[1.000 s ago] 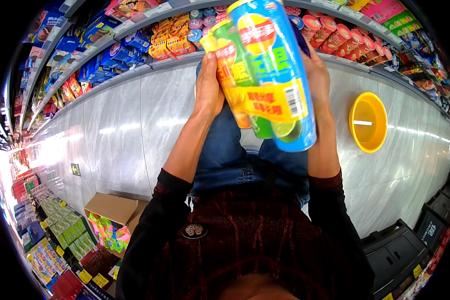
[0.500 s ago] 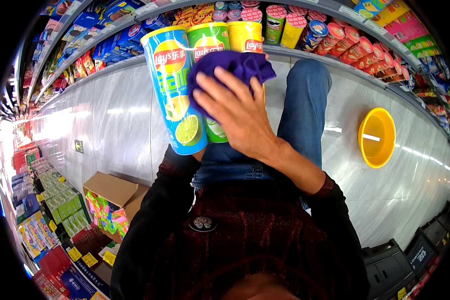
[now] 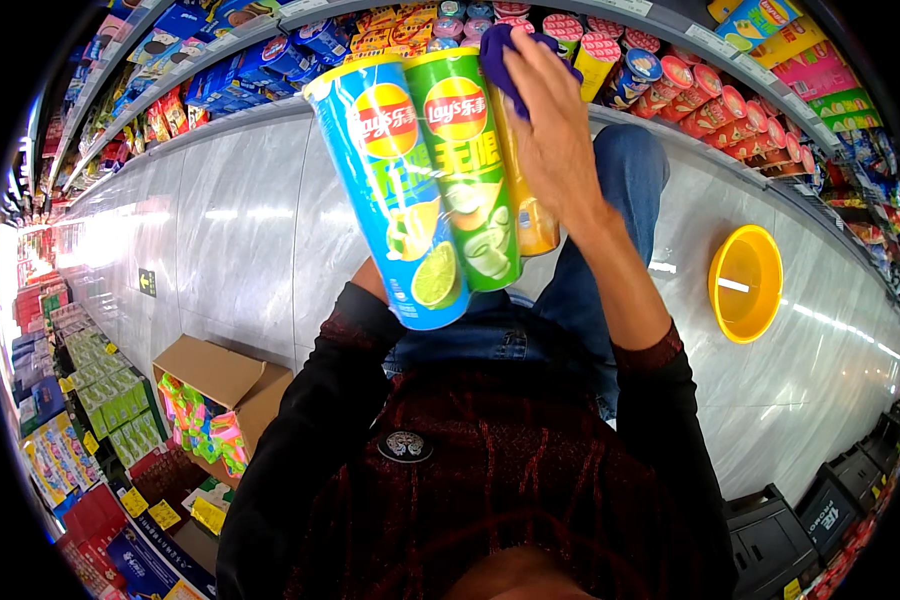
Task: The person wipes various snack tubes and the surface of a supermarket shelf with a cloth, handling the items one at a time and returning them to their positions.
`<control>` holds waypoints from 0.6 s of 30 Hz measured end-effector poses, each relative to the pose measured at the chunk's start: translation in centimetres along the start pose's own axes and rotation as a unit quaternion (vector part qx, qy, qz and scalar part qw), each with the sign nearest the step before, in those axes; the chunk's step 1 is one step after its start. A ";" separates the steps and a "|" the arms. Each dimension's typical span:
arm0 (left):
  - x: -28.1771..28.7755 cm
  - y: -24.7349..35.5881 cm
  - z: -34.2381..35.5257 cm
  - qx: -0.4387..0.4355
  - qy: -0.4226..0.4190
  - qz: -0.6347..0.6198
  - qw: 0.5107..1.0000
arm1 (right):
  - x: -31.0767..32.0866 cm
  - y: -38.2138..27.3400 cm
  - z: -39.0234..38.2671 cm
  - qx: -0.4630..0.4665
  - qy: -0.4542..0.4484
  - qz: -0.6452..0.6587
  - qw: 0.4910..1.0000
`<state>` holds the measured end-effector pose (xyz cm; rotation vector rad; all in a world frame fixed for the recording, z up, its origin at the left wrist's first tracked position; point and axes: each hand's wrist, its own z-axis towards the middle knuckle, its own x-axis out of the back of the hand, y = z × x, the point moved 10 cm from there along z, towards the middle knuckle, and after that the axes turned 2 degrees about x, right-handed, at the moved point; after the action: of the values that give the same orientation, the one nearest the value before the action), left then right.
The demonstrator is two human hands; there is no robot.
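Observation:
Three tall potato chip canisters stand side by side in front of me, tilted: a blue one (image 3: pixel 375 185) on the left, a green one (image 3: pixel 470 170) in the middle and a yellow one (image 3: pixel 537 228) on the right. Behind them my left hand (image 3: pixel 369 277) holds them up; only a bit near the wrist shows and its fingers are hidden. A bunched purple cloth (image 3: pixel 500 68) is under the fingers of my right hand (image 3: pixel 553 135), against the upper part of the yellow canister, which the hand mostly covers.
Shelves of snacks run along the far side, with pink-lidded cups (image 3: pixel 705 95) on them. A yellow basin (image 3: pixel 773 285) with liquid sits on the grey tiled floor to the right. An open cardboard box (image 3: pixel 205 362) is at left, black crates (image 3: pixel 770 530) at lower right.
My right hand has slid the cloth rightward and up, off the green canister and onto the yellow one. The canisters have shifted right and slightly down, tilting more.

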<state>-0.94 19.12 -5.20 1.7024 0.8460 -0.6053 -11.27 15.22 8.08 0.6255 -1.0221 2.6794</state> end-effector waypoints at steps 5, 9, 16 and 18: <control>-0.7 -2.8 2.2 0.027 -0.023 -0.003 0.999 | 0.1 -5.8 -6.2 0.044 -0.124 -0.103 0.986; -0.7 -2.0 2.7 0.024 -0.029 0.004 0.999 | -0.1 -9.3 -9.7 0.080 -0.205 -0.009 0.975; 1.5 -2.1 2.4 0.044 -0.027 0.022 0.998 | 1.4 -1.9 -3.5 -0.018 -0.087 -0.026 0.996; 2.5 -2.1 2.1 0.047 -0.020 0.026 0.998 | 0.9 0.3 -2.2 -0.068 -0.067 -0.034 0.995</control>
<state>-0.95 17.98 -8.93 1.7859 0.7525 -0.6502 -12.87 16.54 6.86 0.8071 -1.1837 2.5119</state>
